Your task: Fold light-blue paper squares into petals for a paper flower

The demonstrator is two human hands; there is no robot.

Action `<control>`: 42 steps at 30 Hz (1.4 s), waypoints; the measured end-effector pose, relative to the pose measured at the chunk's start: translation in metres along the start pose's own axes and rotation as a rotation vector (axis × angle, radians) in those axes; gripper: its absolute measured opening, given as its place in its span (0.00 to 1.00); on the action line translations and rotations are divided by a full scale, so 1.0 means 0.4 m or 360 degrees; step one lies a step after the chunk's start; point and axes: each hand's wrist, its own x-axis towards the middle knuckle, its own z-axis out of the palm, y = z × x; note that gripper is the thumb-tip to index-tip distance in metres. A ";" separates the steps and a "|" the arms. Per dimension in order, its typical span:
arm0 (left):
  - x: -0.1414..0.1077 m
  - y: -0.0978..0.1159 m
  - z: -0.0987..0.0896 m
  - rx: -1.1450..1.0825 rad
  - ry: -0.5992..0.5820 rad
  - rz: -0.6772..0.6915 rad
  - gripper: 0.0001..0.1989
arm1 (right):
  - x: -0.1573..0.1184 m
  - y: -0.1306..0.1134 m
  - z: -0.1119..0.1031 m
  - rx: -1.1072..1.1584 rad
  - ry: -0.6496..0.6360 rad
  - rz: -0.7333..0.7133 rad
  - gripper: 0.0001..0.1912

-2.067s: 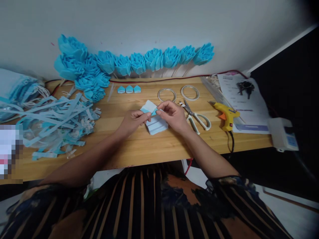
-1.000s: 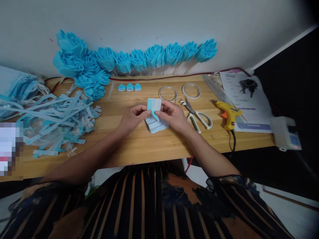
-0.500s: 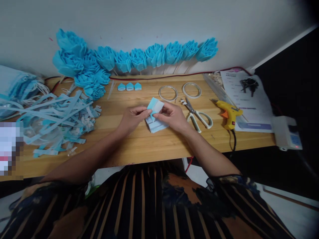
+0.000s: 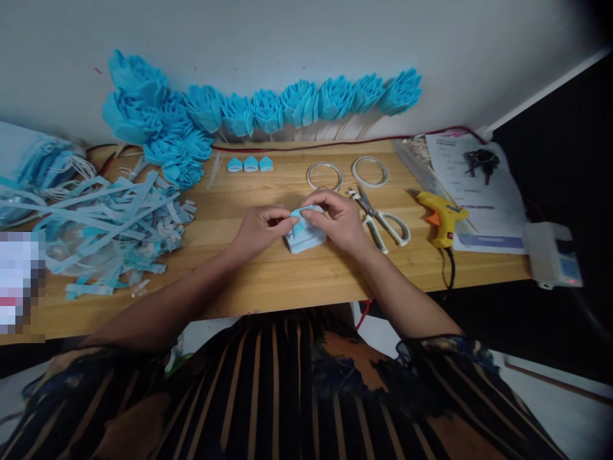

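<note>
Both hands pinch a small light blue fabric piece (image 4: 297,220) at the middle of the table. My left hand (image 4: 261,231) is closed on its left edge, and my right hand (image 4: 338,220) is closed on its upper right side. Directly beneath it lies a stack of pale fabric squares (image 4: 306,239), partly hidden by the fingers. Three folded blue petals (image 4: 250,165) sit in a row behind my left hand. White-handled scissors (image 4: 383,220) lie open just right of my right hand.
Two tape rolls (image 4: 370,172) lie behind the scissors. A yellow glue gun (image 4: 446,220), papers (image 4: 479,217) and keys (image 4: 481,163) are at the right. Fabric scraps (image 4: 115,223) cover the left side. Blue fabric flowers (image 4: 299,102) line the wall.
The fabric piece stood up with its pale side showing; now its upper part is folded down between the fingers. Both hands remain over the stack.
</note>
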 end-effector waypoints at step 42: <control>0.001 -0.004 -0.010 -0.0033 0.0121 0.0016 0.19 | -0.008 -0.002 -0.019 0.0141 -0.0208 0.0249 0.25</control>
